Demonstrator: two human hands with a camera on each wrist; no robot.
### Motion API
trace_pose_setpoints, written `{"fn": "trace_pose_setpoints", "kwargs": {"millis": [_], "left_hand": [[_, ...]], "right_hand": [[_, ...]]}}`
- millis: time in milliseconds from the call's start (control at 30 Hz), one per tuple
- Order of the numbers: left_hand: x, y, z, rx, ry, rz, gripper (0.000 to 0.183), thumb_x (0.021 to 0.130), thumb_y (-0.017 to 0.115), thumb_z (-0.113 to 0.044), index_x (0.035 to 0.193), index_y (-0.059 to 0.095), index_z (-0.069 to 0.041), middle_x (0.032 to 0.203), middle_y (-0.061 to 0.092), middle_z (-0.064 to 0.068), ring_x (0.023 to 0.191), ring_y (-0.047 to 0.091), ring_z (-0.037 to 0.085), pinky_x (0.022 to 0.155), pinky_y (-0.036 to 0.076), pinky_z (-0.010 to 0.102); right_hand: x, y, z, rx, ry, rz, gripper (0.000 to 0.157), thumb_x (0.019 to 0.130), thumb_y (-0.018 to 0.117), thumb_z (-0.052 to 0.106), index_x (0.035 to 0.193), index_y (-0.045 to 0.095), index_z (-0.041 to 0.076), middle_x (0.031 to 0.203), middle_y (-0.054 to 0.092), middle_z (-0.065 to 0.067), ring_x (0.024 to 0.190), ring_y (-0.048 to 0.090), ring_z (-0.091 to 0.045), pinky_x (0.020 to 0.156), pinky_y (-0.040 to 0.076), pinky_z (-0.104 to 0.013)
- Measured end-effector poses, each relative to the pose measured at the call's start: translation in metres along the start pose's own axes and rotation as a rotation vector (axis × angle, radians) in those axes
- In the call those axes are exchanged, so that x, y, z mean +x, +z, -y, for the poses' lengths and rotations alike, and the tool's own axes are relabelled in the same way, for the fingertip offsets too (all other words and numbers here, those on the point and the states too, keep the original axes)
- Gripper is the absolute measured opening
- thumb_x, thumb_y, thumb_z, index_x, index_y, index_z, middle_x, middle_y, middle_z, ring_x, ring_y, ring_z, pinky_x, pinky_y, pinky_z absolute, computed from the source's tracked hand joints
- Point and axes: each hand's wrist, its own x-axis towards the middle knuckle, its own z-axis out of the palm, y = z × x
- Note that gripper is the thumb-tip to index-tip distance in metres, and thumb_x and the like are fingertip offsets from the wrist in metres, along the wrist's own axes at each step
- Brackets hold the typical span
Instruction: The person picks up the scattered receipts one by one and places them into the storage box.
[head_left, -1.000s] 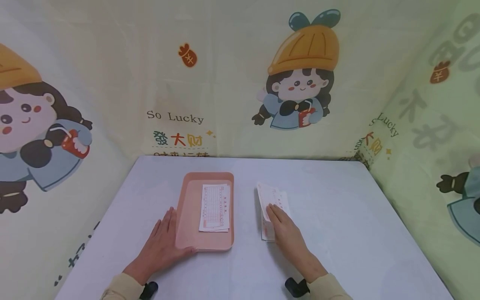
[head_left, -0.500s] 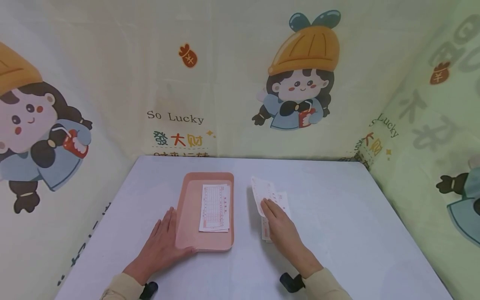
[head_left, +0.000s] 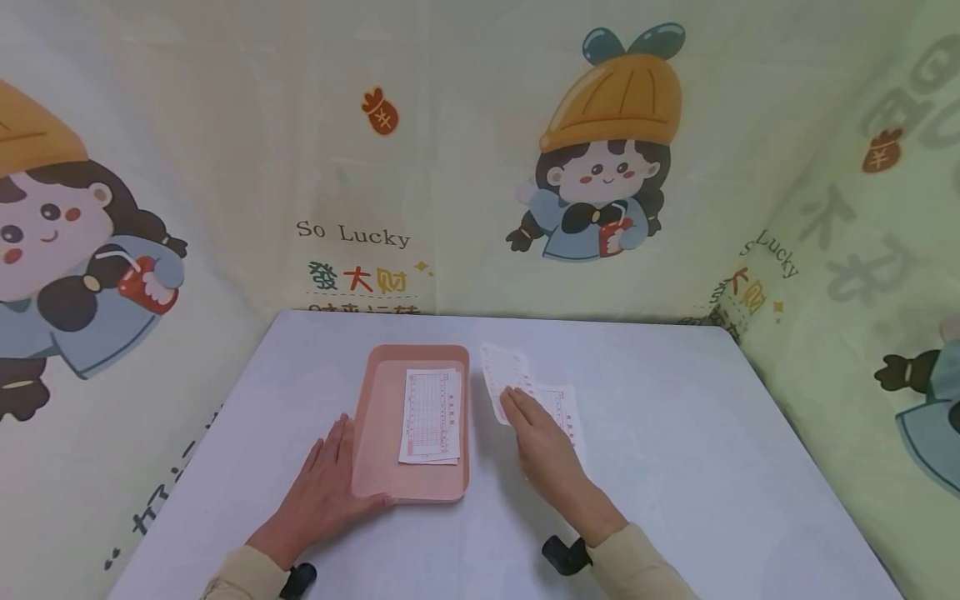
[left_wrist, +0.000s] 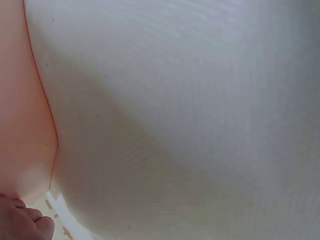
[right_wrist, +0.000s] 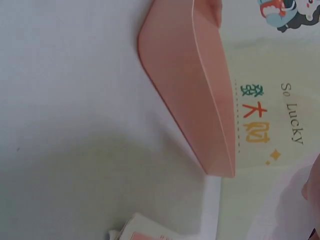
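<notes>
Head view shows you a pink tray [head_left: 377, 433] on the left part of the white desk [head_left: 675, 433]. Inside it, towards its right side, lie printed white slips [head_left: 431, 417] in a small, slightly uneven pile, with bare tray floor around them. Your left hand [head_left: 324, 479] rests along the tray's left side, its fingers straight and close together, holding nothing, the thumb touching the near edge. Right of the tray, your right hand [head_left: 553, 458] has its fingers clamped on a raised slip [head_left: 501, 367], which tilts up just beside the tray's right rim. Partly hidden beneath that hand, a stack of slips [head_left: 562, 417] lies on the desk. Around the desk hangs a pale backdrop [head_left: 465, 150] printed with cartoon girls, red pouches and "So Lucky".

Left wrist view gives you mostly shaded desk surface, with the tray's smooth wall along the left edge and a few rounded fingertips [left_wrist: 30, 222] in the bottom corner.

Right wrist view puts the tray's side wall before you, lettered backdrop beyond, and printed paper [right_wrist: 150, 231] cut off at the bottom; whether it is held, you cannot tell.
</notes>
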Motion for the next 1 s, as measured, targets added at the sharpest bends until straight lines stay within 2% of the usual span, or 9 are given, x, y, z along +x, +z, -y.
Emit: {"fn": "trace_pose_setpoints", "kwargs": {"millis": [300,767,1000], "left_hand": [[0.0,0.0,0.0,0.004,-0.003,0.008,0.134,0.07,0.059,-0.086,0.154,0.015,0.008,0.161,0.019,0.027,0.148,0.023,0.042,0.119,0.021,0.063],[0.001,0.001,0.0,0.0,0.009,-0.013,0.129,0.072,0.063,-0.081,0.153,0.017,0.009,0.16,0.02,0.028,0.148,0.023,0.041,0.119,0.022,0.062],[0.001,0.001,0.0,0.005,0.023,-0.02,0.129,0.072,0.063,-0.081,0.153,0.018,0.009,0.16,0.021,0.028,0.147,0.025,0.041,0.118,0.025,0.062]], "right_hand": [[0.012,0.003,0.016,0.023,-0.055,0.013,0.055,0.089,0.066,-0.006,0.142,0.051,0.002,0.145,0.054,-0.013,0.134,0.054,-0.027,0.108,0.047,-0.036],[0.022,0.013,0.038,0.019,-0.103,0.12,0.057,0.092,0.066,0.001,0.146,0.048,0.003,0.15,0.05,-0.011,0.139,0.049,-0.025,0.112,0.043,-0.035],[0.027,0.017,0.05,0.064,-0.111,0.204,0.067,0.088,0.072,0.004,0.149,0.043,0.004,0.153,0.046,-0.011,0.142,0.044,-0.027,0.114,0.041,-0.038]]}}
